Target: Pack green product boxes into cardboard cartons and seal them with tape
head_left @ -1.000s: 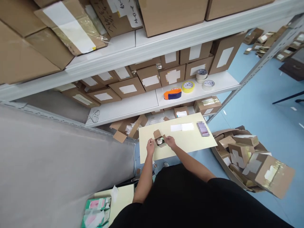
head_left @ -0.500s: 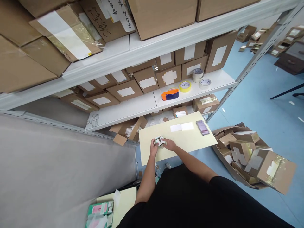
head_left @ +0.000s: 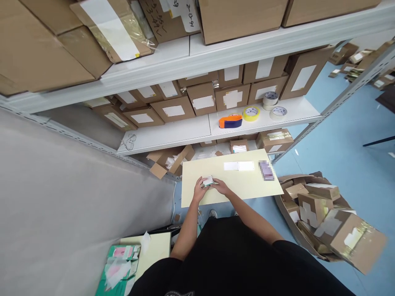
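A small white box with a green edge (head_left: 208, 180) is held between my two hands, just over the pale yellow board (head_left: 243, 191). My left hand (head_left: 200, 190) grips its left side, fingers bent round it. From the right, my right hand (head_left: 220, 186) pinches the box's other side. White paper strips (head_left: 238, 165) lie flat on the board behind my hands. A purple pixelated object (head_left: 266, 170) rests near the board's right end.
Shelves of labelled cardboard boxes (head_left: 200, 102) stand ahead. The middle shelf carries an orange and blue tape dispenser (head_left: 230, 121) and a yellow tape roll (head_left: 251, 113). On the floor at right is a large carton (head_left: 285, 209) full of boxes. Green packaging (head_left: 119, 263) sits at lower left.
The small box had its open end with flaps showing; now a flat white face is turned up and the opening no longer shows. My view has shifted slightly.
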